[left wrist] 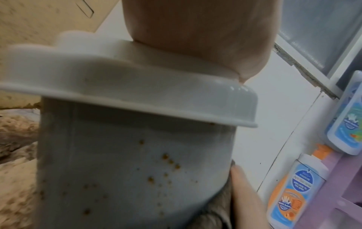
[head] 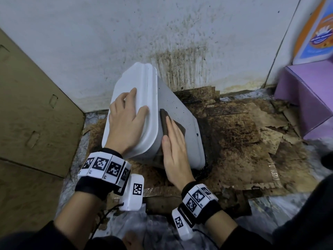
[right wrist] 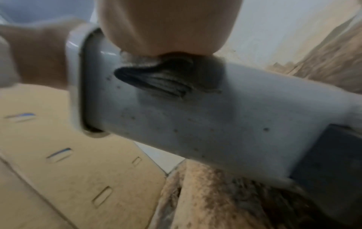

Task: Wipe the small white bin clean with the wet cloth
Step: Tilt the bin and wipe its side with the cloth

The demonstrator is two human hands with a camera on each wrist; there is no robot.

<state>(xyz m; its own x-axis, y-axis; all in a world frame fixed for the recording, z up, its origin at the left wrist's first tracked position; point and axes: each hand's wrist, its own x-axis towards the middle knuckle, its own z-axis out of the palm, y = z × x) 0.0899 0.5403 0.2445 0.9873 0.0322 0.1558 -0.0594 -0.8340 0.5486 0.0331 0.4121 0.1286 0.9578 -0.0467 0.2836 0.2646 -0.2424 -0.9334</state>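
Note:
The small white bin [head: 178, 112] stands tilted on the dirty floor, its lid [head: 137, 87] leaning left toward the wall. Brown specks dot its side [left wrist: 137, 170]. My left hand [head: 126, 114] lies flat on the lid with straight fingers, steadying it. My right hand [head: 173, 141] presses a dark wet cloth [head: 164, 117] flat against the bin's side, just below the lid rim. In the right wrist view the cloth [right wrist: 172, 77] bunches under the palm on the speckled wall of the bin [right wrist: 215, 124].
Stained, torn cardboard [head: 243, 134] covers the floor under and right of the bin. A dirty white wall [head: 180, 51] rises behind. A large cardboard sheet [head: 32, 105] leans at left. A purple box [head: 306, 94] and bottles [left wrist: 293, 186] stand at right.

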